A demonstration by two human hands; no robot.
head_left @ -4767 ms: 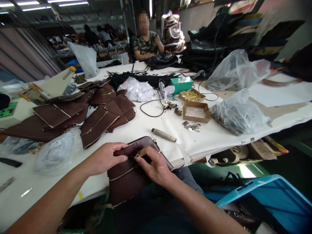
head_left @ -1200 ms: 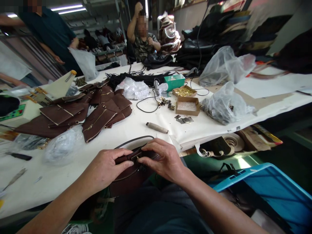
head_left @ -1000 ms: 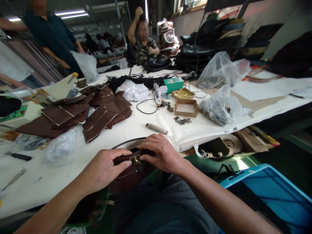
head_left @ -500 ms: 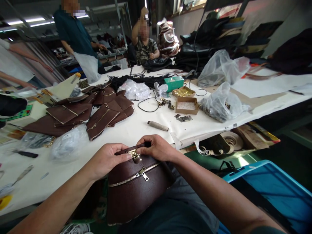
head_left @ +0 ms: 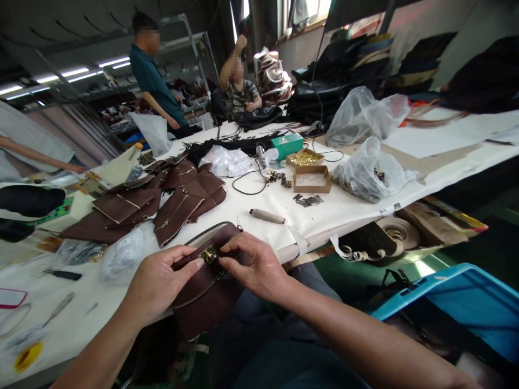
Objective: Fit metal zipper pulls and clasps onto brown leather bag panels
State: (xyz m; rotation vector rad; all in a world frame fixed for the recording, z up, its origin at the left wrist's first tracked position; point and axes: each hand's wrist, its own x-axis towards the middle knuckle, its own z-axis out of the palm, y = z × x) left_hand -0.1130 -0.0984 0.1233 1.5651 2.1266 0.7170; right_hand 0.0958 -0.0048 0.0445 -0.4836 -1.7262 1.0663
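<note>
A dark brown leather bag (head_left: 203,316) is held up over my lap at the table's front edge, its upper rim open and showing a pale inside. A gold-coloured metal clasp (head_left: 208,254) sits on the front near that rim, and a metal zipper (head_left: 203,292) crosses below it. My left hand (head_left: 160,278) grips the bag's left rim, with the thumb on the front beside the clasp. From the other side, the thumb and forefinger of my right hand (head_left: 255,265) close in at the clasp's right edge. The remaining right fingers are curled.
Brown leather pieces (head_left: 121,208) lie on the white table (head_left: 239,248). A wooden-looking tool handle (head_left: 266,216), small cardboard boxes (head_left: 312,179) with metal parts, and plastic bags (head_left: 367,175) are beyond. A blue crate (head_left: 450,275) stands right. Several people are behind the table.
My view has shifted. The bag's top has tilted so its opening shows, and my right hand has moved from the rim down to the clasp's side.
</note>
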